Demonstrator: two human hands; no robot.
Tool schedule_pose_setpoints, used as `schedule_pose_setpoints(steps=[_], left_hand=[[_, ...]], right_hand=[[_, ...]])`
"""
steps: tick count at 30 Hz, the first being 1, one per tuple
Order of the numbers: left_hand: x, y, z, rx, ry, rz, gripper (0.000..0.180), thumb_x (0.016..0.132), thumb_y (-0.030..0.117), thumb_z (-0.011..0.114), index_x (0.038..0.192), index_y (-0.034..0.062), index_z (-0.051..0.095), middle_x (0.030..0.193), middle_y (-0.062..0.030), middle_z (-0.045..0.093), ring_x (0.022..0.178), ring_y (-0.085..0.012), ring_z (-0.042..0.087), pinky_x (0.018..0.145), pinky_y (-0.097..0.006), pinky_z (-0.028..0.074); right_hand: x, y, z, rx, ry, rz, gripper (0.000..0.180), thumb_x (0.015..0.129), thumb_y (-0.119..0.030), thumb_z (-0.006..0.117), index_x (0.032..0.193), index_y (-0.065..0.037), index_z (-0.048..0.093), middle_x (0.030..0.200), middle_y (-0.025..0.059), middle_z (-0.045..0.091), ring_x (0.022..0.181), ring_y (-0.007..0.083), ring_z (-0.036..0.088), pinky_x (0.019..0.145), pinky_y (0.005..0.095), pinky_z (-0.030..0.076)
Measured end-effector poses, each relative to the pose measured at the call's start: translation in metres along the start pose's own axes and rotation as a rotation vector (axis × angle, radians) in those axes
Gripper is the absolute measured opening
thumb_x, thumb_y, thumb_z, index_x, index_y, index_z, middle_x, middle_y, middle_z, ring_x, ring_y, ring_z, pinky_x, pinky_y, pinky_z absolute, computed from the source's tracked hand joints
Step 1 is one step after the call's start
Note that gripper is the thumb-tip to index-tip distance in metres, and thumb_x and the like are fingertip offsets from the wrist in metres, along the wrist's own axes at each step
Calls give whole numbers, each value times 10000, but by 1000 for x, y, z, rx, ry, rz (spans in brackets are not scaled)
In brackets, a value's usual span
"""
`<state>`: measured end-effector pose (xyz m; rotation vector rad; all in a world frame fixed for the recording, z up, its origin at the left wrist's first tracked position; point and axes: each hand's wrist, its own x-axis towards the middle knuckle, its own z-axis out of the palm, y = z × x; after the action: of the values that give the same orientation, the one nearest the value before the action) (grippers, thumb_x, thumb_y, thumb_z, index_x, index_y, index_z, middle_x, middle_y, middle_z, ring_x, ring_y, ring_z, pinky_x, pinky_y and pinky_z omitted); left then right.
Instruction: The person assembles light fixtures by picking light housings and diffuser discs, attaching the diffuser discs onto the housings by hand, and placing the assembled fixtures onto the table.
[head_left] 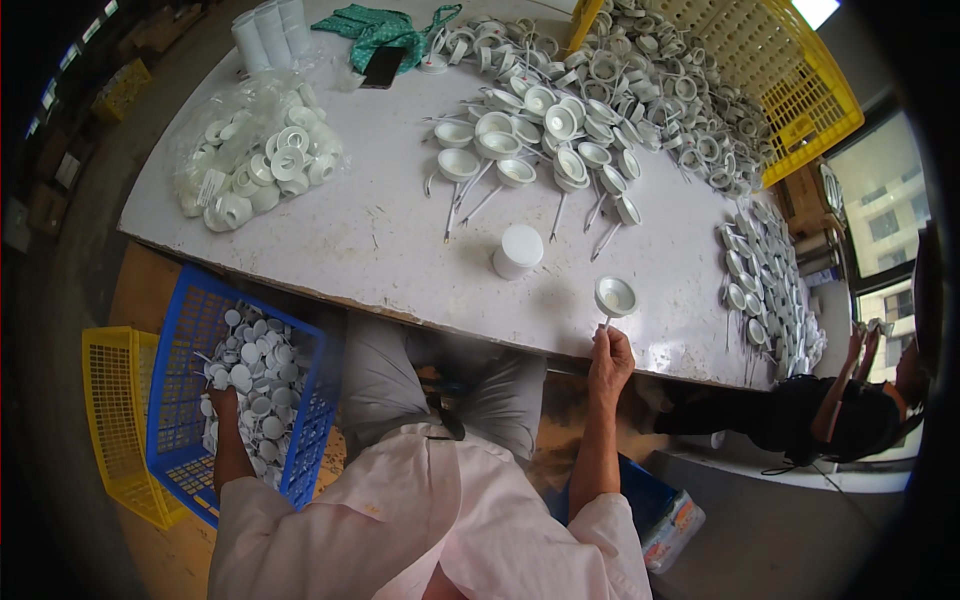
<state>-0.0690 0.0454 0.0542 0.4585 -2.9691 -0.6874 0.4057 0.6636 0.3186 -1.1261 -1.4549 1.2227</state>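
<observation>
My right hand (611, 358) is closed at the table's front edge, its fingers pinching the short lead of a white round cup-shaped part (615, 297). The cup lies on the tabletop with its hollow side up. To its left stands a white cylinder (519, 251) with a flat top. Down at the left, my left hand (224, 403) reaches into a blue plastic basket (322, 385) among many small white round caps (270, 428). Its fingers are mostly hidden there, and I cannot make out whether they hold a cap.
Similar cups with leads (515, 172) are heaped at the table's far middle, spilling from a tilted yellow crate (815, 130). More cups (755, 290) cover the right end. A clear bag of white rings (262, 165) lies at left. Another person (830, 415) is at the right.
</observation>
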Motion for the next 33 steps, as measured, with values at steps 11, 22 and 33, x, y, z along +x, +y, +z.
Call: schedule_pose_setpoints(steps=[11, 22, 33], left_hand=[[-354, 410, -108, -1278, -1500, 539, 767, 751, 133, 756, 1356, -3, 303, 1299, -174, 452, 1149, -230, 498, 882, -332, 466], [-354, 406, -93, -1114, -1235, 590, 705, 641, 168, 828, 1209, -12, 451, 1069, -92, 584, 995, -160, 557, 880, -306, 448], [-360, 387, -90, -1059, -1266, 474, 664, 639, 139, 821, 1183, 2, 466, 1039, -73, 587, 971, -153, 563, 860, -294, 454]], right_hand=[[-86, -34, 96, 10, -561, -118, 19, 841, 4, 621, 855, -8, 620, 741, 4, 555, 676, 59, 495, 620, 198, 401], [-4, -35, 91, 28, -145, -31, 161, 827, -108, 659, 906, -71, 523, 734, -19, 527, 598, 46, 475, 520, 177, 390], [69, -15, 119, -109, -264, 85, 338, 831, -327, 677, 684, -85, 492, 583, -12, 468, 486, 56, 404, 428, 214, 333]])
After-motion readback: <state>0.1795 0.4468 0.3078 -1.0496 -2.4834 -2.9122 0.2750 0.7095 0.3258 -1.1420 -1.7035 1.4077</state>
